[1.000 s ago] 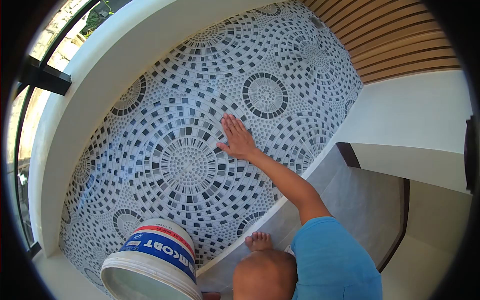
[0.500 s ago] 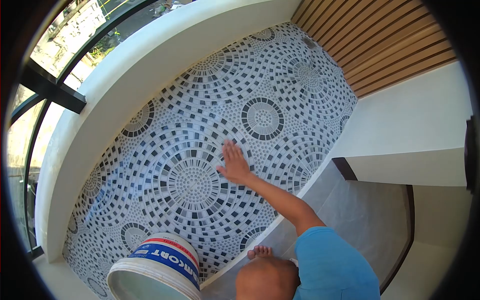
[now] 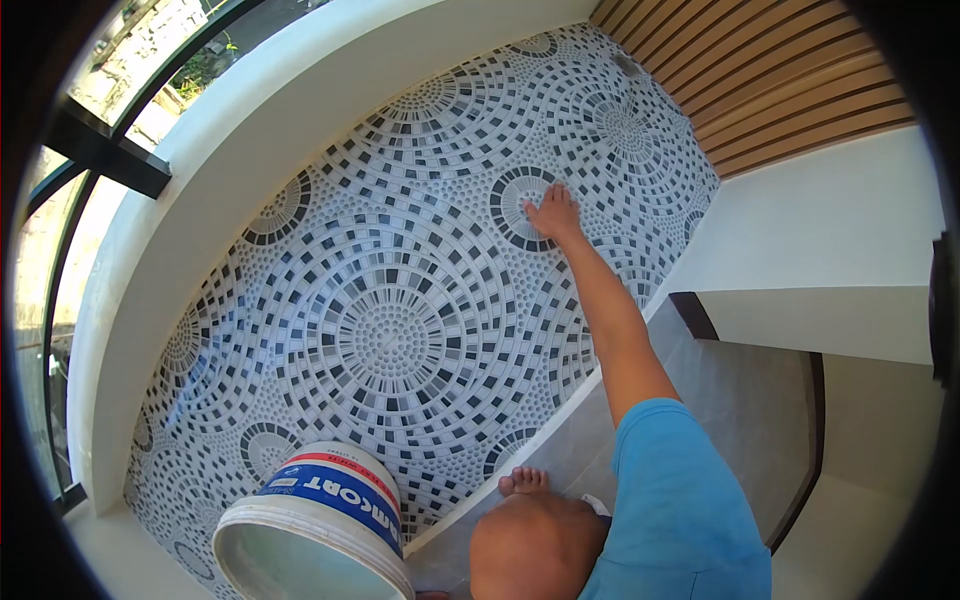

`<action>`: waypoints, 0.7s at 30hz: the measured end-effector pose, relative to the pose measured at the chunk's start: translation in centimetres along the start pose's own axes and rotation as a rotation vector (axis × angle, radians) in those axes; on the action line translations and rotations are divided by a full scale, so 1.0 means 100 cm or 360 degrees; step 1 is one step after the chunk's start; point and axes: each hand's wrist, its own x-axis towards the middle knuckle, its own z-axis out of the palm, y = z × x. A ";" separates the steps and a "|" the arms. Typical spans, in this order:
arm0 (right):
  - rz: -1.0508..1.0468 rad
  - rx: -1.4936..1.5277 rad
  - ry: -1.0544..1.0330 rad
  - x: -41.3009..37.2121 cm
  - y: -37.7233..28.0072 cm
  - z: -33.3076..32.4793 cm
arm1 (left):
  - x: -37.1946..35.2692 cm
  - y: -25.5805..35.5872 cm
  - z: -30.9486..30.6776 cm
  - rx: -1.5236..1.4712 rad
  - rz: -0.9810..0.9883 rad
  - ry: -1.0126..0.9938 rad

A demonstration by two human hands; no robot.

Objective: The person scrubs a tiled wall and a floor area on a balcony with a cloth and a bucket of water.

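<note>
My right hand (image 3: 556,214) reaches far out over the mosaic tile floor (image 3: 480,290), palm down, thumb spread and fingers stretched out. It overlaps the right side of a round grey medallion (image 3: 524,205) ringed with dark tiles, and nothing shows in its grasp. The floor is patterned with white, grey and black pieces in swirling circles. My left hand is out of view. Nearest to me, at the bottom left, a white paint bucket (image 3: 345,490) with a blue and red label leans with its mouth toward me.
A curved white ledge (image 3: 240,130) borders the mosaic below a black-framed window (image 3: 110,150). Wooden slats (image 3: 760,80) cover the far right wall. My bare foot (image 3: 524,481) and knee (image 3: 535,550) are beside the mosaic's near edge, on grey floor (image 3: 740,410).
My right hand has moved forward and to the right, from beside the large central circle to the smaller medallion, with the arm stretched farther. The view has shifted slightly.
</note>
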 end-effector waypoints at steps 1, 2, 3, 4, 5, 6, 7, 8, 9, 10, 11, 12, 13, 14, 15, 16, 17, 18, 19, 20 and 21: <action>-0.0028 0.0028 0.0101 -0.001 -0.003 -0.004 | -0.003 0.009 0.002 -0.0078 -0.0002 -0.0054; -0.0047 0.0052 0.0196 -0.007 -0.009 -0.004 | -0.002 0.006 -0.001 -0.0082 -0.0021 -0.0028; -0.0051 0.0070 0.0283 -0.019 -0.011 0.000 | 0.000 0.000 -0.002 -0.0076 -0.0038 -0.0015; -0.0208 0.0177 0.0328 -0.035 -0.024 0.006 | 0.002 -0.005 -0.002 -0.0081 -0.0055 0.0001; -0.0375 0.0287 0.0371 -0.055 -0.045 0.015 | 0.002 -0.005 -0.001 -0.0155 -0.0085 0.0014; -0.0562 0.0384 0.0335 -0.079 -0.065 0.025 | 0.000 -0.001 0.002 -0.0232 -0.0117 0.0038; -0.0750 0.0486 0.0293 -0.108 -0.084 0.036 | -0.001 0.002 0.003 -0.0304 -0.0150 0.0066; -0.0926 0.0475 0.0210 -0.138 -0.101 0.045 | -0.001 0.002 0.004 -0.0300 -0.0137 0.0054; -0.1100 0.0474 0.0116 -0.169 -0.117 0.055 | -0.001 -0.001 0.001 -0.0284 -0.0122 0.0045; -0.1248 0.0444 0.0065 -0.197 -0.130 0.066 | 0.000 -0.005 -0.001 -0.0263 -0.0106 0.0040; -0.1396 0.0414 0.0017 -0.219 -0.138 0.072 | 0.002 -0.008 -0.003 -0.0244 -0.0088 0.0031; -0.1493 0.0363 0.0090 -0.231 -0.140 0.082 | 0.003 -0.008 -0.003 -0.0231 -0.0071 0.0021; -0.1598 0.0306 0.0172 -0.239 -0.141 0.090 | 0.005 -0.007 -0.001 -0.0228 -0.0057 0.0016; -0.1708 0.0250 0.0253 -0.247 -0.143 0.097 | -0.002 0.010 0.006 -0.0191 -0.0079 0.0081; -0.1834 0.0142 0.0245 -0.238 -0.135 0.098 | -0.003 0.012 0.007 -0.0288 -0.0153 0.0059; -0.1966 0.0043 0.0234 -0.217 -0.121 0.093 | -0.005 0.008 0.006 -0.0378 -0.0227 0.0047; -0.1830 -0.0008 0.0149 -0.201 -0.108 0.077 | -0.004 0.006 0.003 -0.0470 -0.0293 0.0037; -0.1379 -0.0171 0.0250 -0.180 -0.095 0.074 | -0.005 0.007 0.001 -0.0444 -0.0305 0.0044; -0.0931 -0.0122 0.0301 -0.146 -0.076 0.079 | -0.006 0.009 0.002 -0.0428 -0.0316 0.0045; -0.0537 -0.0025 0.0162 -0.123 -0.057 0.060 | -0.006 0.011 0.003 -0.0422 -0.0321 0.0037; -0.0267 0.0000 -0.0040 -0.106 -0.040 0.044 | -0.006 0.012 0.003 -0.0427 -0.0351 0.0071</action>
